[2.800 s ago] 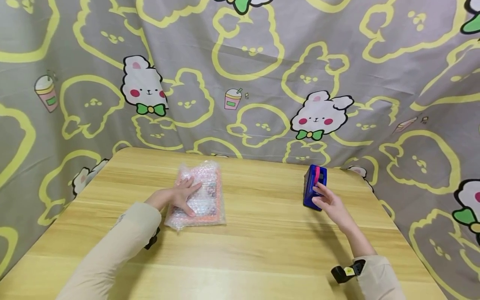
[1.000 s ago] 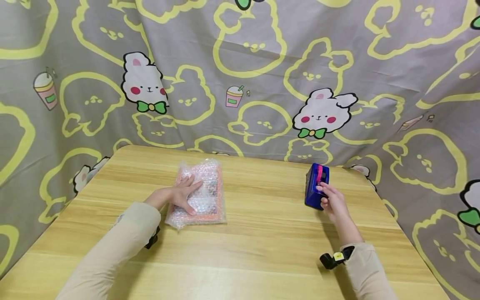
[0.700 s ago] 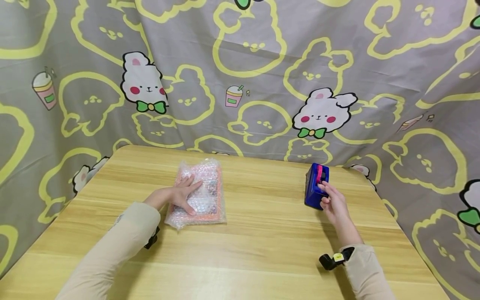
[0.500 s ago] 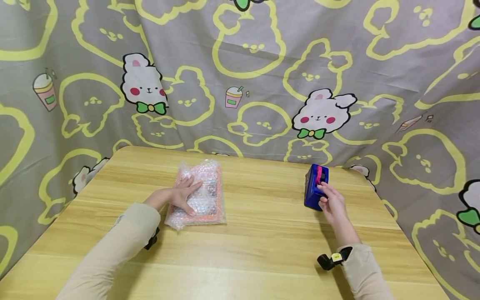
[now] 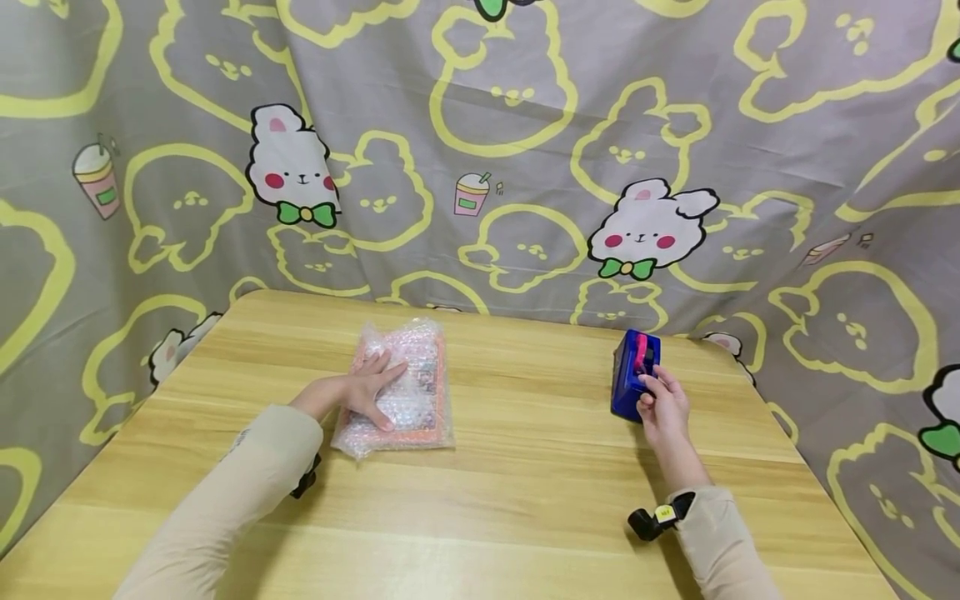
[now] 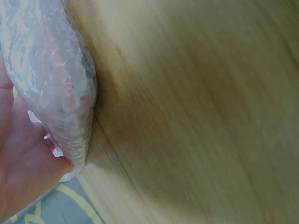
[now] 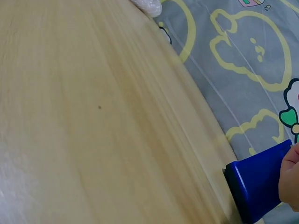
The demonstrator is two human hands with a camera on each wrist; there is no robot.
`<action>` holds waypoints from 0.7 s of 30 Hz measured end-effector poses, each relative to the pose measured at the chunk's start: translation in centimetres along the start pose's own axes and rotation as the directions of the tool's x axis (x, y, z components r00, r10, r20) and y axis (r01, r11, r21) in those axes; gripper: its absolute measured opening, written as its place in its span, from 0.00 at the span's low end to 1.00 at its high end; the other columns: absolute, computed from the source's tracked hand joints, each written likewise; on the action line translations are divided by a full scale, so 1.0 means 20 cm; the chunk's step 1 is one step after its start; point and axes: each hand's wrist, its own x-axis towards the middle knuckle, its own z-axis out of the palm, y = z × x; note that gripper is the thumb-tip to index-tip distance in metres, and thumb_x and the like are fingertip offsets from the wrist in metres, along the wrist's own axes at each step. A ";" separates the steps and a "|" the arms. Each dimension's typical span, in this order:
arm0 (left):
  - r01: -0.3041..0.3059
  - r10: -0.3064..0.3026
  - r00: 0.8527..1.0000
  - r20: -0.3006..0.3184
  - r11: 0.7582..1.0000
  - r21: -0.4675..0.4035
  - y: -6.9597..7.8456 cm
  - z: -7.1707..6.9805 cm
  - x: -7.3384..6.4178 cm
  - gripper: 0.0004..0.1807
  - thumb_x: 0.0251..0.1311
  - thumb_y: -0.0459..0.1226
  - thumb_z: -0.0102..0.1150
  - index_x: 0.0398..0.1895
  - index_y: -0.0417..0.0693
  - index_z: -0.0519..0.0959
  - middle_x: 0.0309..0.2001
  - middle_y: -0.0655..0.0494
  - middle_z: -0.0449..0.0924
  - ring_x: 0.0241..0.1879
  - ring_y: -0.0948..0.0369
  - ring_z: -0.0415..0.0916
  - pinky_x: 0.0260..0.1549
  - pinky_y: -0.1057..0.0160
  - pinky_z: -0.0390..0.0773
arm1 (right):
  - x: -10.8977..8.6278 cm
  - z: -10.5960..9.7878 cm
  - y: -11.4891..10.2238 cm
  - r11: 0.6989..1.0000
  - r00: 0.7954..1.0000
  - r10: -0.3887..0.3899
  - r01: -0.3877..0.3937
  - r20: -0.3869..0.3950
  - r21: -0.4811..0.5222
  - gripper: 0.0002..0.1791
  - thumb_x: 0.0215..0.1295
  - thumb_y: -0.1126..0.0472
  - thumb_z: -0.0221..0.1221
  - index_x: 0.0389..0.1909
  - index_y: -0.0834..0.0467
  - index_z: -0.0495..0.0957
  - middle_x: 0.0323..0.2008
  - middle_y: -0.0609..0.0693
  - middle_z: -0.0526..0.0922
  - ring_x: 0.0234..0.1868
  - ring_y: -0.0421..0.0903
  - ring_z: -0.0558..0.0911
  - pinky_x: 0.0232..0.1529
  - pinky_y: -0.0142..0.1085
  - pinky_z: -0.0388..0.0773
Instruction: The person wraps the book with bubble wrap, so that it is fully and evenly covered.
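Observation:
My left hand [image 5: 367, 393] lies with spread fingers on a flat packet in bubble wrap [image 5: 414, 375]. Orange edges and a printed picture show through the clear wrap. In the left wrist view, the crinkled end of the bubble wrap [image 6: 51, 60] rests against my palm. On the right stands a dark blue tape dispenser [image 5: 626, 379] with a pink ring [image 5: 642, 353] at its top. My right hand [image 5: 663, 408] has thumb and forefinger pinched together at the dispenser's near end, where the tape comes off. The clear tape itself is too thin to make out.
Both things rest on a wood-grain table [image 5: 510, 492]. A grey curtain [image 5: 525, 183] with yellow outlines and white bunnies hangs behind the table and along its sides. A small black camera [image 5: 648, 522] sits on my right wrist, close over the tabletop.
My right hand has gone from loosely spread fingers beside the tape dispenser to a pinch at its near end, with the forearm shifting left. My left hand has stayed on the packet.

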 end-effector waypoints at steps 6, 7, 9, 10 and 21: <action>0.005 -0.005 1.000 0.003 1.000 -0.010 0.00 -0.01 0.00 0.62 0.40 0.53 0.69 0.71 0.40 0.40 0.67 0.30 0.22 0.66 0.36 0.21 0.60 0.34 0.29 | 0.00 0.00 0.02 0.998 0.999 -0.051 0.051 -0.014 0.033 0.12 0.63 0.72 0.49 0.42 0.53 0.68 0.21 0.46 0.78 0.09 0.37 0.67 0.11 0.25 0.63; 0.004 -0.004 1.000 0.001 1.000 -0.012 0.00 -0.01 0.00 0.62 0.40 0.53 0.69 0.71 0.40 0.40 0.67 0.30 0.22 0.66 0.36 0.21 0.60 0.35 0.28 | 0.00 0.00 0.02 0.997 0.998 -0.060 0.061 -0.016 0.040 0.12 0.63 0.73 0.49 0.42 0.54 0.68 0.21 0.46 0.78 0.09 0.37 0.68 0.12 0.26 0.64; 0.000 0.000 1.000 -0.001 1.000 -0.017 0.00 -0.01 0.00 0.62 0.40 0.53 0.69 0.71 0.40 0.40 0.67 0.30 0.22 0.66 0.36 0.21 0.60 0.34 0.28 | 0.00 0.00 0.03 0.996 0.997 -0.081 0.081 -0.010 0.045 0.12 0.63 0.73 0.49 0.41 0.53 0.69 0.20 0.46 0.78 0.09 0.37 0.70 0.13 0.26 0.67; -0.002 0.002 1.000 -0.002 1.000 -0.018 0.00 -0.01 0.00 0.62 0.40 0.53 0.69 0.71 0.40 0.40 0.67 0.30 0.22 0.66 0.36 0.20 0.60 0.34 0.28 | 0.00 0.00 0.03 0.995 0.996 -0.091 0.091 -0.007 0.049 0.12 0.63 0.73 0.49 0.41 0.53 0.69 0.20 0.46 0.78 0.09 0.38 0.71 0.14 0.26 0.68; -0.008 0.008 1.000 -0.011 1.000 -0.022 -0.01 0.00 0.00 0.62 0.40 0.53 0.69 0.71 0.40 0.40 0.67 0.30 0.22 0.66 0.36 0.21 0.59 0.33 0.29 | -0.01 0.02 0.08 0.968 0.975 -0.221 0.222 -0.025 0.115 0.12 0.62 0.75 0.43 0.32 0.57 0.71 0.16 0.48 0.75 0.10 0.41 0.73 0.18 0.31 0.76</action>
